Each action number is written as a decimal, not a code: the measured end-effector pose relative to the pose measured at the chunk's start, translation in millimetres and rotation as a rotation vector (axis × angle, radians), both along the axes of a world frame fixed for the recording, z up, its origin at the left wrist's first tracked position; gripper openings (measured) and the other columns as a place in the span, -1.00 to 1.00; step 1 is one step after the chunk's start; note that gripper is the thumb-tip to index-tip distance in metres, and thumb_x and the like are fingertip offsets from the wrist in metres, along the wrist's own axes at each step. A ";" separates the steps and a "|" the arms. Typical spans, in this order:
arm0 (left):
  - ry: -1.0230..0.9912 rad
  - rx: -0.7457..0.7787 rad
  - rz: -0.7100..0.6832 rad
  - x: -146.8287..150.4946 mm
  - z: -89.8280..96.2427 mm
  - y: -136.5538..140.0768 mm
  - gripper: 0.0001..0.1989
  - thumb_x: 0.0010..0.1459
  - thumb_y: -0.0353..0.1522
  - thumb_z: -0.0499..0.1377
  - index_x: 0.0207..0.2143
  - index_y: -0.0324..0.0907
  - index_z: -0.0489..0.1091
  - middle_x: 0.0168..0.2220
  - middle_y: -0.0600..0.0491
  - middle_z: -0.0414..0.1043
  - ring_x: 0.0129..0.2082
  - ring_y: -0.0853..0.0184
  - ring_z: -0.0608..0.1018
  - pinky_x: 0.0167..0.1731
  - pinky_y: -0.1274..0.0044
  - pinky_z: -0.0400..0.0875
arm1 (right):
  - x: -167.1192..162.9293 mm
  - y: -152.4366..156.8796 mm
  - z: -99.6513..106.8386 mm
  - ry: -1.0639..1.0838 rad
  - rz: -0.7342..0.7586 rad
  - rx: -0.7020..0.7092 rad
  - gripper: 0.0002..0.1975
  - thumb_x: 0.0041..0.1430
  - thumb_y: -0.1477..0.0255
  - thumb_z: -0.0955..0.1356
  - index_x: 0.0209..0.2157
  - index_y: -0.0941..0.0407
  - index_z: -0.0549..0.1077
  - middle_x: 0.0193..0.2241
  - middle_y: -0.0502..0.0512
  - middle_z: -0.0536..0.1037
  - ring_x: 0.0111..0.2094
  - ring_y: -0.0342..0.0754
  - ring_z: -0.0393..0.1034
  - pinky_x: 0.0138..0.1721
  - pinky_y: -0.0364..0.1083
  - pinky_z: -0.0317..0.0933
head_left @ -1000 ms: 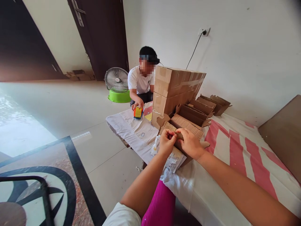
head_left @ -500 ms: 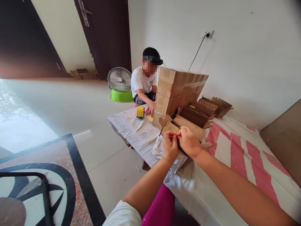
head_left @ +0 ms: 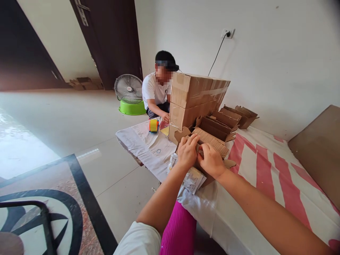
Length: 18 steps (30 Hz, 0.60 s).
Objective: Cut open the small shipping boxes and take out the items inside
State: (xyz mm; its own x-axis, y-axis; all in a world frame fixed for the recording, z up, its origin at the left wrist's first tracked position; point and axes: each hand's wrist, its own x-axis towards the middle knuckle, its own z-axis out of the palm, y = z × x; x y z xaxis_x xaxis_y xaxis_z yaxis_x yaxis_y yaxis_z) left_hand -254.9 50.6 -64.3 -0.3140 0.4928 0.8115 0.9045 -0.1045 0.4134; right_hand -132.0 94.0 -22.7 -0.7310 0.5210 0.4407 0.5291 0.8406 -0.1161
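My left hand point(head_left: 188, 152) lies over the near open cardboard box point(head_left: 207, 181), its fingers stretched out along the box's far flap. Close beside it, my right hand point(head_left: 212, 161) has its fingers and thumb bent together at the box opening; whatever they hold, if anything, is hidden. A white printed packet point(head_left: 193, 180) sits against the near side of this box, below my hands. Another white packet point(head_left: 174, 159) shows partly behind my left wrist. Just beyond my fingers stands a closed brown carton face point(head_left: 211, 141).
Taped cartons point(head_left: 200, 88) are stacked behind my hands, with a row of open boxes point(head_left: 216, 125) to their right. A yellow tape roll point(head_left: 153, 125) stands on the cloth-covered table point(head_left: 132, 136). Across it crouches a person point(head_left: 155, 88), one hand near the cartons. A fan point(head_left: 129, 88) is behind.
My hands have parted from a fingertip-to-fingertip pinch. The left has spread forward onto the box flap, and the right has lowered to the opening. The view has shifted slightly right.
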 end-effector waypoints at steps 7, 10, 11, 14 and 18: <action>0.013 -0.024 0.116 -1.6 -13.0 6.7 -0.73 0.29 -0.51 -0.01 -0.11 -0.15 0.43 -0.20 0.02 0.54 -0.24 0.24 0.40 -0.12 0.42 0.32 | -8.6 -4.2 -0.7 -0.069 -0.056 -0.009 -0.88 0.17 0.56 0.27 -0.25 0.18 0.40 -0.10 0.29 0.48 -0.08 0.10 0.39 -0.03 0.00 0.26; 0.020 -0.038 0.119 -0.2 -15.5 6.5 -0.80 0.27 -0.46 0.06 -0.19 -0.11 0.46 -0.22 0.03 0.52 -0.22 0.22 0.38 -0.13 0.42 0.31 | -9.1 -0.9 -3.2 -0.074 -0.056 -0.060 -0.81 0.15 0.59 0.25 -0.18 0.22 0.39 -0.05 0.33 0.46 -0.03 0.10 0.38 0.02 -0.01 0.25; 0.028 -0.047 0.117 0.4 -15.3 6.3 -0.83 0.25 -0.45 0.09 -0.22 -0.10 0.47 -0.23 0.03 0.51 -0.21 0.22 0.38 -0.14 0.42 0.30 | -8.2 0.5 -3.3 -0.072 -0.056 -0.075 -0.79 0.14 0.59 0.25 -0.17 0.23 0.38 -0.02 0.34 0.44 -0.01 0.09 0.38 0.02 -0.02 0.25; 0.051 -0.075 0.111 3.3 -14.1 6.2 -0.84 0.24 -0.45 0.10 -0.28 -0.08 0.47 -0.26 0.02 0.48 -0.23 0.21 0.36 -0.17 0.41 0.29 | -4.6 1.7 -0.8 -0.085 -0.073 -0.104 -0.82 0.15 0.59 0.25 -0.19 0.21 0.37 -0.03 0.32 0.44 -0.05 0.06 0.39 -0.02 -0.05 0.25; 0.066 -0.102 0.099 5.6 -14.8 6.4 -0.81 0.24 -0.48 0.06 -0.31 -0.09 0.44 -0.27 0.01 0.46 -0.24 0.21 0.36 -0.18 0.40 0.29 | -0.8 -1.4 5.6 -0.153 -0.142 -0.117 -0.87 0.17 0.58 0.24 -0.24 0.18 0.36 -0.17 0.25 0.47 -0.19 0.02 0.43 -0.15 -0.07 0.26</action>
